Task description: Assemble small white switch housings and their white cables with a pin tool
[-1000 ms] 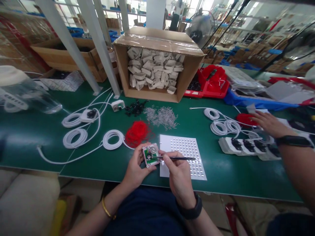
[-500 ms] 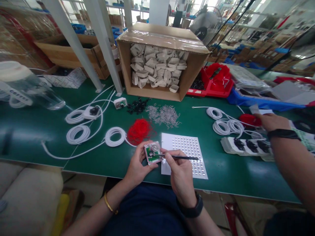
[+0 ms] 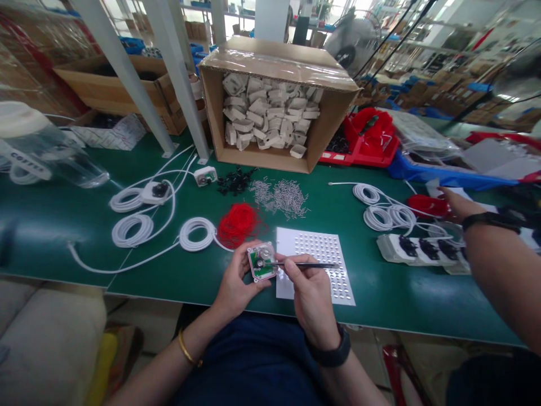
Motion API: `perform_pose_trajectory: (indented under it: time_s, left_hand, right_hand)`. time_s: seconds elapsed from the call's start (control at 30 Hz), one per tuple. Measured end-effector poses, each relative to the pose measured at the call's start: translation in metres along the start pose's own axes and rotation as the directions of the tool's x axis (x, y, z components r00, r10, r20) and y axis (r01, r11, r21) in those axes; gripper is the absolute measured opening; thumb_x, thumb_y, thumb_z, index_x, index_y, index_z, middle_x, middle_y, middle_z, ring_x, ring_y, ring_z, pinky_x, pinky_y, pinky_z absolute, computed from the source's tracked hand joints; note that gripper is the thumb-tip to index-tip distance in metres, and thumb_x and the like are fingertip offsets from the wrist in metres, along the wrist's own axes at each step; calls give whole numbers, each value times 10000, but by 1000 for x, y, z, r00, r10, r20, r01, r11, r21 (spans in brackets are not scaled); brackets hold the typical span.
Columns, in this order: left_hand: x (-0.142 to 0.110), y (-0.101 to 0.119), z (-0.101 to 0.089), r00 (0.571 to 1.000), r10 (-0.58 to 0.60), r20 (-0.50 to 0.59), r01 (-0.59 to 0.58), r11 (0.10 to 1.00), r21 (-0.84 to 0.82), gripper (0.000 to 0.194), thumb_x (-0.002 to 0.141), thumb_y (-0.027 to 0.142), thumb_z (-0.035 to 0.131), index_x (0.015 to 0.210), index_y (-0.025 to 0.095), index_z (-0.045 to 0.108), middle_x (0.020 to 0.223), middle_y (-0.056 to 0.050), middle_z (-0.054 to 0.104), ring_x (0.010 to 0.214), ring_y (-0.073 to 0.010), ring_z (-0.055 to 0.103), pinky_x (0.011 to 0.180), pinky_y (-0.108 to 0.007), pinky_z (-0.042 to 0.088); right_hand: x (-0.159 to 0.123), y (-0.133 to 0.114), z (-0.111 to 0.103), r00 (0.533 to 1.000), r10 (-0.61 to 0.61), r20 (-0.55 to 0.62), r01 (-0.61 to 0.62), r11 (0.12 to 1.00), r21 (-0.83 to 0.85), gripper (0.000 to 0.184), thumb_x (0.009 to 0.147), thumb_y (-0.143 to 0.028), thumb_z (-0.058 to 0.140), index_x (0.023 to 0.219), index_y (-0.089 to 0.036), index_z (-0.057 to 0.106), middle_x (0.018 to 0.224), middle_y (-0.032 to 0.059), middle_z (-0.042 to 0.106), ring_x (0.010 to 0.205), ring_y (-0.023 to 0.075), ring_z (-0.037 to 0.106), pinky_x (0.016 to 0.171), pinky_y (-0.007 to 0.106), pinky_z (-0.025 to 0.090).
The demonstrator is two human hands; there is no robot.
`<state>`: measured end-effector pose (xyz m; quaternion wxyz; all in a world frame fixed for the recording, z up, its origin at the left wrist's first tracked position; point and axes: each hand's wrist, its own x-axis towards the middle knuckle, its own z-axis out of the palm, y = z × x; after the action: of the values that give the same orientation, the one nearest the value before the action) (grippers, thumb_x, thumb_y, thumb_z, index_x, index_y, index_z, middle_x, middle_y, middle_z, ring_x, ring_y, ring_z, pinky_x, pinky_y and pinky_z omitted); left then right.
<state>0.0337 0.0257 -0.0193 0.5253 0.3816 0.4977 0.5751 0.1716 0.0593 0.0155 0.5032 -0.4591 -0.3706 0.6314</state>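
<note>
My left hand point(image 3: 237, 280) is closed on the edges of a small white square housing point(image 3: 262, 272) with a green circuit board and a round clear part inside. A pair of dark tweezers point(image 3: 310, 265) is pinched in my right hand point(image 3: 311, 290). Their tip reaches into the housing, over the board; what it touches there is too small to tell. Below my right hand lies a white sheet point(image 3: 285, 290) with rows of small shiny round pieces. A white cable coil point(image 3: 196, 233) lies to the left, its end running toward the housing.
A red tangle point(image 3: 239, 224), black parts point(image 3: 236, 180) and small metal pins point(image 3: 285, 197) lie ahead. Behind them a cardboard box point(image 3: 279, 62) holds many white housings. At right, a co-worker's arm point(image 3: 492, 242) reaches over more housings point(image 3: 422, 251) and cable coils point(image 3: 380, 217).
The tweezers in my right hand have tilted slightly, nearer to level. My left hand and the housing stay nearly still. The co-worker's hand at right has moved a little.
</note>
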Motion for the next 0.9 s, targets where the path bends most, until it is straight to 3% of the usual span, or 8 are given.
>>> perform_pose_trajectory:
  time_s: [0.27,0.9]
  left_hand:
    - [0,-2,-1,1000,6,9,-6,1000,9,700,616,146,791,1194,239,407,1344,-102,478,1205,-258,517,1031,-415,424]
    - [1,-7,-2,999,43,12,-44,999,15,704,620,136,794,1203,264,421,1322,-67,502,1195,-232,527,1031,-390,425]
  right_hand:
    - [0,0,-1,999,-30,30,32,998,-63,134,752,-309,721,756,-195,651,882,52,726,875,216,656,823,353,458]
    - [1,-2,1,1000,-24,17,25,999,-40,155,733,-308,733,749,-186,638,854,54,732,856,219,657,824,370,454]
